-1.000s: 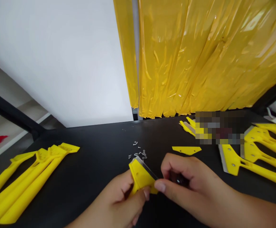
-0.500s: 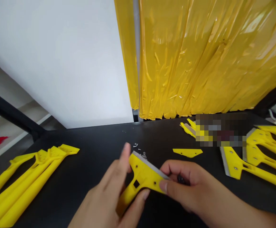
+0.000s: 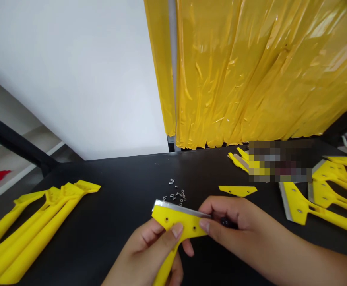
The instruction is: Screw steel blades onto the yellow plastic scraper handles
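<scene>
Between my hands is a yellow scraper (image 3: 177, 219) with a metal blade (image 3: 183, 208) along its far edge and two open screw holes in its head. My left hand (image 3: 149, 248) grips it where the handle meets the head, thumb on top. At the head's right end, my right hand (image 3: 241, 224) pinches the corner between thumb and fingers. A small black object (image 3: 224, 221), its kind mostly hidden, shows within the right hand's curled fingers. Several small screws and nuts (image 3: 173, 196) lie just beyond the blade. A loose yellow cover plate (image 3: 238, 191) rests beyond my right hand.
Several yellow handles (image 3: 42, 234) are bunched on the black table (image 3: 122, 178) at left. Scrapers with blades and screws fitted (image 3: 298, 210) lie at right. More yellow plates (image 3: 239, 161) sit at the back beside a blurred-out patch. Yellow film (image 3: 235, 79) hangs behind.
The scraper has turned so its blade edge lies flatter and its handle points more toward me. My left hand has shifted its grip, its thumb now on the head. My right hand keeps its pinch.
</scene>
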Available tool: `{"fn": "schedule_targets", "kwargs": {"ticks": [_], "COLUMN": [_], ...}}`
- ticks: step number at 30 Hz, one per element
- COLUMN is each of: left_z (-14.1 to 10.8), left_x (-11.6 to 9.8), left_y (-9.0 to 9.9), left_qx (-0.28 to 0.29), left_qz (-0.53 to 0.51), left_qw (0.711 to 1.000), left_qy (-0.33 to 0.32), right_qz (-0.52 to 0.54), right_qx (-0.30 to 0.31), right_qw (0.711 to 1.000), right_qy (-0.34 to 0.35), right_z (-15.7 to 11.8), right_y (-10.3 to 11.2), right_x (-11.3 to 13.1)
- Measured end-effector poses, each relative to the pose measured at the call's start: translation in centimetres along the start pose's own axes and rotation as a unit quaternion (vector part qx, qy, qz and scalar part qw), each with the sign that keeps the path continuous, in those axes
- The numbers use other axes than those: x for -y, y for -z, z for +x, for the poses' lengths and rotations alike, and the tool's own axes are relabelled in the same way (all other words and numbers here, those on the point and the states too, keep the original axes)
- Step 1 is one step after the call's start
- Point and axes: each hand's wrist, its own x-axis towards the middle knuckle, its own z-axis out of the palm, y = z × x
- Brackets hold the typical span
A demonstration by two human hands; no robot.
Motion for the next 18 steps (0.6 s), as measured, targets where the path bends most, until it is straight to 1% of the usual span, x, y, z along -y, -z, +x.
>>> {"fn": "schedule_targets", "kwargs": {"ticks": [1,3,5,7,8,10,11,12,14,18], "left_z": [0.1,0.1,0.0,-0.1,-0.1,-0.2,-0.2,-0.2,-0.2,0.0], "left_x": [-0.1,-0.4,-1.1,-1.9,-2.2,-2.5,-2.6,-2.5,-2.3,-1.9], "left_y": [0.0,-0.1,0.1,0.3,0.4,0.6,0.6,0.6,0.7,0.7], "left_qx": [-0.009,-0.043,-0.086,-0.111,-0.113,-0.114,-0.113,-0.112,-0.106,-0.098], "left_qz": [-0.005,-0.012,-0.019,-0.027,-0.031,-0.038,-0.041,-0.044,-0.048,-0.053], "left_qw": [1.0,0.999,0.994,0.99,0.989,0.988,0.988,0.989,0.99,0.992], "left_qy": [-0.006,-0.025,-0.058,-0.086,-0.091,-0.094,-0.092,-0.089,-0.077,-0.061], "right_qz": [-0.017,-0.076,-0.164,-0.258,-0.301,-0.38,-0.414,-0.442,-0.479,-0.497], "right_qx": [-0.021,-0.065,-0.093,-0.108,-0.108,-0.097,-0.086,-0.073,-0.05,-0.022], "right_qw": [1.0,0.994,0.977,0.945,0.925,0.882,0.864,0.849,0.833,0.829], "right_qy": [0.011,0.045,0.1,0.171,0.206,0.26,0.274,0.279,0.272,0.255], "right_z": [-0.1,-0.1,0.0,0.3,0.5,1.2,1.5,1.9,2.3,2.6], "right_y": [0.1,0.6,1.0,1.1,1.0,0.6,0.3,0.1,-0.4,-0.8], "right_x": [-0.1,-0.4,-1.0,-2.0,-2.5,-3.4,-3.8,-4.0,-4.4,-4.5]}}
